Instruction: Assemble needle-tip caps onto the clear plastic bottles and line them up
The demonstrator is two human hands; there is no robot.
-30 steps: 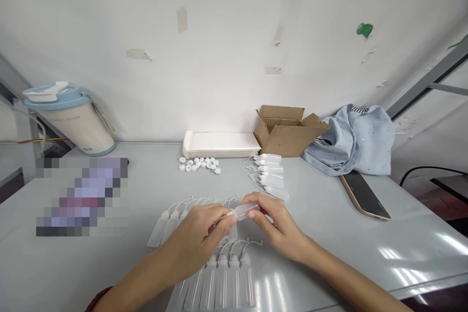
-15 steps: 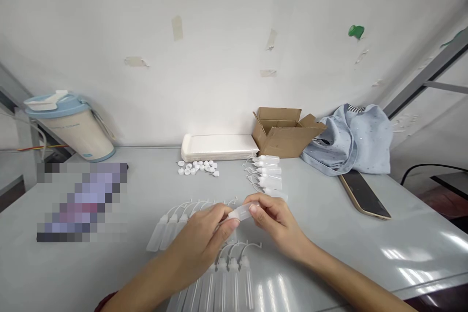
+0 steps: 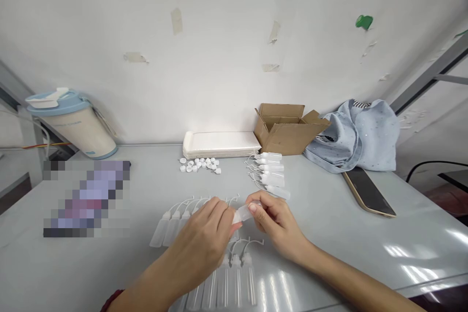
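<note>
My right hand (image 3: pixel 278 226) pinches a small translucent squeeze bottle (image 3: pixel 244 213) held just above the grey table (image 3: pixel 347 234). My left hand (image 3: pixel 204 246) is closed on the bottle's neck end, fingers pressed against it. Under my hands lie two rows of empty bottles with tethered caps, one row (image 3: pixel 171 222) to the left and one row (image 3: pixel 234 282) near the front edge. A short row of closed bottles (image 3: pixel 270 173) lies farther back. A heap of small white caps (image 3: pixel 199 165) sits behind them.
A stack of white trays (image 3: pixel 221 144) and an open cardboard box (image 3: pixel 287 129) stand against the wall. A light blue cloth (image 3: pixel 360 136) and a dark phone (image 3: pixel 369 190) lie at the right. A blue-lidded jug (image 3: pixel 73 122) stands at the left.
My left hand has turned over the bottle's neck, its knuckles rolling upward. The bottle stays between both hands; the view shifted slightly.
</note>
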